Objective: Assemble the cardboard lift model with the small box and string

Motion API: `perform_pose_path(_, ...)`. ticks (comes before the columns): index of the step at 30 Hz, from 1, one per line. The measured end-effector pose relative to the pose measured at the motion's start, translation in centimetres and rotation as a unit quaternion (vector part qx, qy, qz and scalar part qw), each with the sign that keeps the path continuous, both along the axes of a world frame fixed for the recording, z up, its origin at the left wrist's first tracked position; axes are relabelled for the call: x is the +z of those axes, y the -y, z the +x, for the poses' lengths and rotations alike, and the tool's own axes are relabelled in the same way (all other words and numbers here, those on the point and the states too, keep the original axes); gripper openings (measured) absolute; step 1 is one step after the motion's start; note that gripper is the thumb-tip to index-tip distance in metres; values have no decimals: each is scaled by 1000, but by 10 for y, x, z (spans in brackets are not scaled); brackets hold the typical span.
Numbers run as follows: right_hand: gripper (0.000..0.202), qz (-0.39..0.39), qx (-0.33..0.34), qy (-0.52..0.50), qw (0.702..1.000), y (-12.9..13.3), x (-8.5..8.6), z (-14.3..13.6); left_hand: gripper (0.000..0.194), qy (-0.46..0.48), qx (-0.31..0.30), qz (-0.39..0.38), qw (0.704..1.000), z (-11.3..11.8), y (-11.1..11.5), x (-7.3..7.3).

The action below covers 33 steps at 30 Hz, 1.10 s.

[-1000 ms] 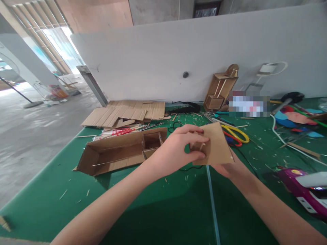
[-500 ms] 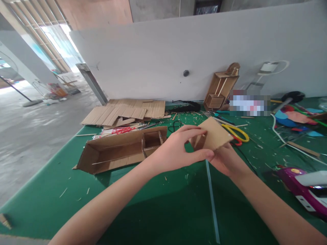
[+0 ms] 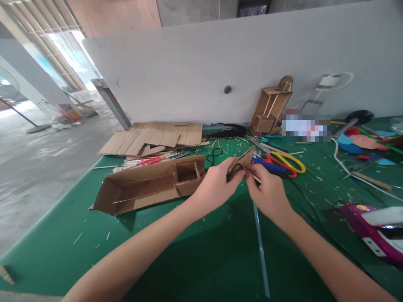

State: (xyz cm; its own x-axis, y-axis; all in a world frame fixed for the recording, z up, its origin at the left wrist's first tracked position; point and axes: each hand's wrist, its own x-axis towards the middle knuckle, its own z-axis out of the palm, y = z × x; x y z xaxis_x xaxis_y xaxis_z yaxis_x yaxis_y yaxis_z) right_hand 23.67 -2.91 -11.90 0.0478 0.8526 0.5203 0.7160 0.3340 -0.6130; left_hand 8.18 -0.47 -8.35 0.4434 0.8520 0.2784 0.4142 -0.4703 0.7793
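My left hand [image 3: 218,182] is closed round a small piece of cardboard [image 3: 244,159], which is turned nearly edge-on. A strand of black cord [image 3: 235,167] curves over the cardboard by the left thumb. Against the cardboard's lower edge, my right hand [image 3: 267,191] is closed in a pinch, fingertips touching those of the left. A short thin pale stick [image 3: 257,179] shows between its thumb and fingers; the rest of it is hidden. Left of both hands, an open cardboard box [image 3: 141,201] with a small square compartment [image 3: 187,173] lies on the green table [image 3: 189,260].
Behind the hands lie yellow-handled scissors [image 3: 292,161], a blue glue gun [image 3: 270,166] and black-handled scissors [image 3: 214,156]. Cardboard sheets [image 3: 151,136] are at the back left. A cardboard model [image 3: 270,107] leans on the white board. A clear glue stick [image 3: 262,251] lies in front; a purple device [image 3: 371,235] sits right.
The cardboard has been tilted from face-up to nearly edge-on and lowered slightly. My right hand has come from beneath it to its near edge, and the fingers of both hands now meet.
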Motion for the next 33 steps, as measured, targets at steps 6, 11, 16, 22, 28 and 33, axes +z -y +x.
perform_pose_path(6, 20, 34, 18, 100, 994, 1, -6, -3, 8, 35, 22, 3, 999, -1, -11, -8)
perform_pose_path(11, 25, 43, 34, 118, 991, 3, -7, -3, 9, 16, 41, 20, 999, -1, -12, -11)
perform_pose_path(16, 25, 64, 43, 121, 990, 5, -4, -1, 12, -33, 69, 56, 996, -1, -10, -8)
perform_pose_path(22, 25, 13, 70, 78, 994, 9, 7, 1, 22, -59, 76, 93, 991, -3, -10, -2)
perform_pose_path(28, 25, -93, 94, -81, 988, 17, 20, 0, 22, -64, 62, 121, 989, -1, -2, 7)
perform_pose_path(33, 26, -135, 103, -297, 940, 30, 33, -5, 8, -38, 122, 216, 968, -26, -11, 35)
